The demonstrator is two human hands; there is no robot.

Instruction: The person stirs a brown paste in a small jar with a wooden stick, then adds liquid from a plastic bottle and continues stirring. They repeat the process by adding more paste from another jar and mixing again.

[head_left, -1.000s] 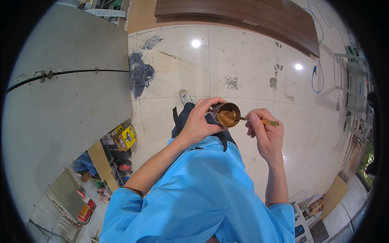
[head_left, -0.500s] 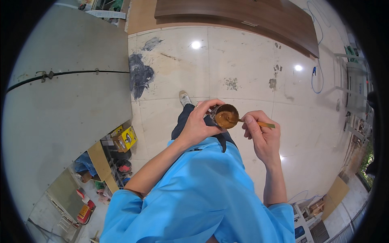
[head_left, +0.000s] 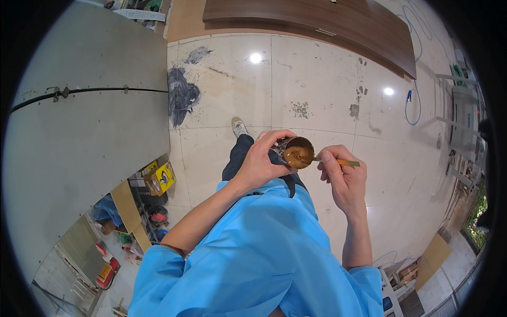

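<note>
In front of my waist, my left hand (head_left: 262, 161) wraps round a small round can (head_left: 282, 148), tilted so its mouth turns to the right. Thick brown paste (head_left: 297, 157), glossy and swirled, lies inside it. My right hand (head_left: 340, 174) pinches a thin flat stick (head_left: 348, 163) between thumb and fingers. Its far end reaches over the rim into the can, where the paste hides the tip. The two hands are apart, the right one just beside the can's mouth.
A long brown wood panel (head_left: 311, 24) lies across the far side. Large grey metal sheets (head_left: 90, 142) stand at the left, with a yellow box (head_left: 166, 177) near them. A blue hose (head_left: 420, 108) and a grey metal frame (head_left: 459, 105) are at the right. Dark stains (head_left: 182, 98) mark the tiled floor.
The can has shifted very slightly to the right, and the stick's end in the paste has moved a little. Both hands keep their hold.
</note>
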